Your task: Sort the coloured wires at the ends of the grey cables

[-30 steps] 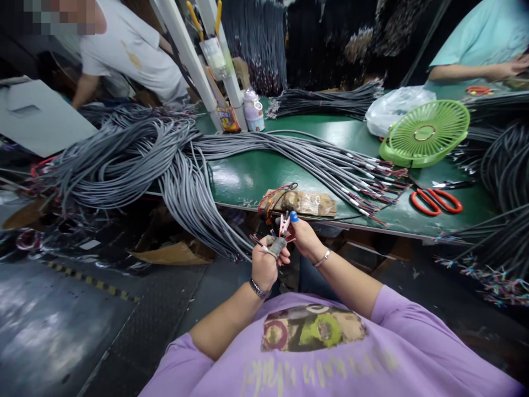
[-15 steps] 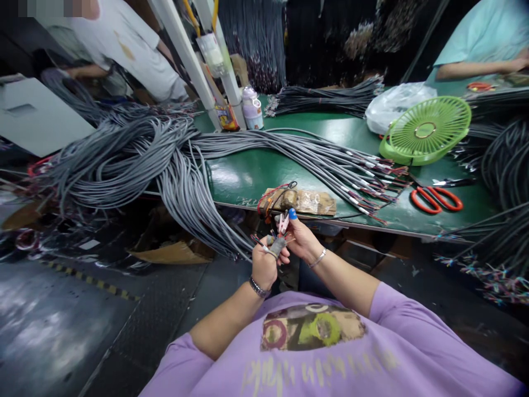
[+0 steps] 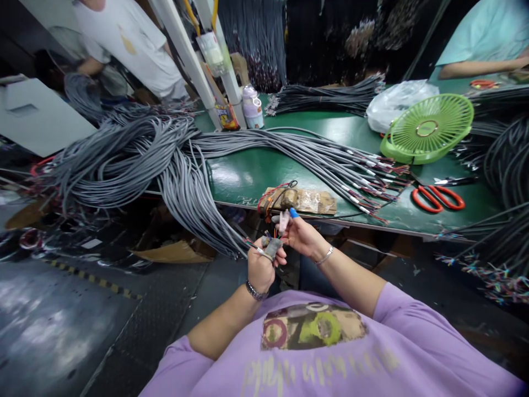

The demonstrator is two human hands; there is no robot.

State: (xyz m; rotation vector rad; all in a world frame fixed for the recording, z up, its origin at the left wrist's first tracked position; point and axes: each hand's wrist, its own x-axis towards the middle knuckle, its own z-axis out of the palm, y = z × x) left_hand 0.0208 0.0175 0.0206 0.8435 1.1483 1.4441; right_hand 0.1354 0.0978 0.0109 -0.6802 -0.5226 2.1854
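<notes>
My left hand (image 3: 261, 269) is closed around the stripped end of a grey cable (image 3: 235, 236), with a grey covering on its thumb. Thin coloured wires (image 3: 275, 235) fan out above that thumb. Close beside it on the right is my right hand (image 3: 305, 238), its fingers drawn together near the wires. A blue cover (image 3: 293, 213) sits on one of its fingertips, next to a pale pink piece (image 3: 284, 220); whether that is a finger wrap or a held part I cannot tell. What its fingers pinch is too small to make out.
On the green table (image 3: 231, 176) lie a large bundle of grey cables (image 3: 119, 160), a taped cardboard piece (image 3: 308, 200) with wires, orange-handled scissors (image 3: 438, 198), a green fan (image 3: 427, 128), a plastic bag (image 3: 397, 105) and a bottle (image 3: 252, 107). Two people are beyond.
My left hand has shifted slightly left and down, and my right hand slightly to the right, so the gap between them is wider. The coloured wires show more plainly.
</notes>
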